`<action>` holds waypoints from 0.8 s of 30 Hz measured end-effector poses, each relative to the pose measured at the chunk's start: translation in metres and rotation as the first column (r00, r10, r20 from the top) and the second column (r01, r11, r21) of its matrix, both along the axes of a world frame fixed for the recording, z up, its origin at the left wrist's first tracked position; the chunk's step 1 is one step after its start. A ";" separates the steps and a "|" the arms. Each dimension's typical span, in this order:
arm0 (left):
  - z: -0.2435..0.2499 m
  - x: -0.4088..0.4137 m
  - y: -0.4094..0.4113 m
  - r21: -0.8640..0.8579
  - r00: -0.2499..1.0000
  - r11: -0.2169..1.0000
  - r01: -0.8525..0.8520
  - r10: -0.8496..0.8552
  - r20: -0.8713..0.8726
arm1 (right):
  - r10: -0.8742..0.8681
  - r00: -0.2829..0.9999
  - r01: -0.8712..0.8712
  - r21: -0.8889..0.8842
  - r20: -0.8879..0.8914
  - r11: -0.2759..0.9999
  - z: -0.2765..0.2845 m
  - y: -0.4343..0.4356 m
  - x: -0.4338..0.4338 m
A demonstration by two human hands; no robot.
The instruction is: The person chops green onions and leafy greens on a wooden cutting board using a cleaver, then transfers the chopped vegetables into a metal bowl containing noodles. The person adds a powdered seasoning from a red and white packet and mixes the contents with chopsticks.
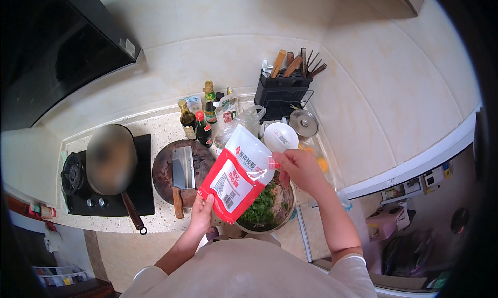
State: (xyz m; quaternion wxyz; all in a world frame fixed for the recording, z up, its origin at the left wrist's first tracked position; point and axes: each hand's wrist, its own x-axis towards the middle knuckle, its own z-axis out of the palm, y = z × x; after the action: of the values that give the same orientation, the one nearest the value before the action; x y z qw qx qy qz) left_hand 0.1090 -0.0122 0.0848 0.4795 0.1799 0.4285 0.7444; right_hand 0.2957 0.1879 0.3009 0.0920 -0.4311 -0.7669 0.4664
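Note:
A red and white plastic pouch (239, 175) with a red spout cap at its upper right corner is held tilted between both hands. My left hand (203, 211) grips its lower left corner. At the spout, the fingers of my right hand (297, 167) close on the red cap; whether the cap turns cannot be told. Below the pouch, partly hidden by it, stands a metal bowl (292, 209) with chopped green herbs (262, 210) and other shredded food. A white bowl (281, 137) sits just beyond my right hand.
Left of the pouch, a cleaver (183, 173) lies on a round wooden chopping board (161, 169). A pan (111, 160) rests on the gas hob (144, 197). Sauce bottles (188, 121), a plastic bag (243, 123), a black knife rack (278, 92) and a lidded pot (304, 123) stand behind.

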 end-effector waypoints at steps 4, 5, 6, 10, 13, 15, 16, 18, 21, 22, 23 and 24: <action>0.002 -0.005 0.008 0.006 0.998 0.998 -0.063 0.063 -0.004 | 0.001 0.985 -0.001 -0.003 -0.174 1.000 0.004 0.002 -0.012; 0.002 -0.006 0.010 0.021 0.997 0.997 -0.072 0.071 0.007 | 0.034 0.988 -0.029 0.036 -0.153 0.999 0.004 0.003 -0.015; 0.003 -0.007 0.011 0.006 0.997 0.997 -0.071 0.071 0.012 | 0.038 0.996 -0.037 0.016 -0.080 0.999 0.006 0.006 -0.017; 0.005 -0.011 0.015 0.008 0.996 0.997 -0.072 0.072 0.049 | -0.022 0.999 0.024 -0.037 0.045 0.999 0.012 0.013 -0.029; 0.006 -0.014 0.020 0.014 0.996 0.996 -0.087 0.086 0.016 | 0.086 0.994 -0.081 0.066 -0.071 0.995 0.014 0.010 -0.040; 0.009 -0.016 0.025 -0.007 0.996 0.997 -0.080 0.079 -0.033 | 0.083 0.990 -0.071 0.102 -0.117 0.992 0.016 0.012 -0.047; 0.012 -0.018 0.031 -0.027 0.996 0.997 -0.071 0.069 -0.064 | 0.048 0.994 -0.042 0.061 -0.101 0.997 0.018 0.016 -0.051; 0.019 -0.021 0.037 -0.091 1.000 0.996 -0.012 0.014 0.018 | 0.083 0.974 -0.035 0.227 -0.209 0.973 0.021 0.034 -0.064; 0.030 -0.027 0.043 -0.034 0.998 0.999 -0.035 0.033 -0.061 | 0.134 0.953 -0.002 0.436 -0.271 0.900 0.018 0.079 -0.088; 0.033 -0.030 0.042 -0.047 0.991 0.996 -0.071 0.065 -0.117 | 0.175 0.935 0.017 0.531 -0.309 0.847 0.012 0.096 -0.098; 0.035 -0.031 0.039 -0.043 0.977 0.995 -0.085 0.074 -0.200 | 0.152 0.922 0.064 0.528 -0.356 0.847 0.003 0.114 -0.110; 0.037 -0.032 0.035 -0.014 0.956 0.995 -0.098 0.090 -0.278 | 0.093 0.941 0.125 0.588 -0.327 0.799 -0.007 0.133 -0.125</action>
State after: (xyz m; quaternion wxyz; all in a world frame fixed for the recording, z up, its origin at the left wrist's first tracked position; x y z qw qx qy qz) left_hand 0.0771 0.0227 0.1213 0.3813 0.2551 0.5096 0.7279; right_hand 0.1702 0.3207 0.2937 0.3586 -0.2993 -0.8435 0.2652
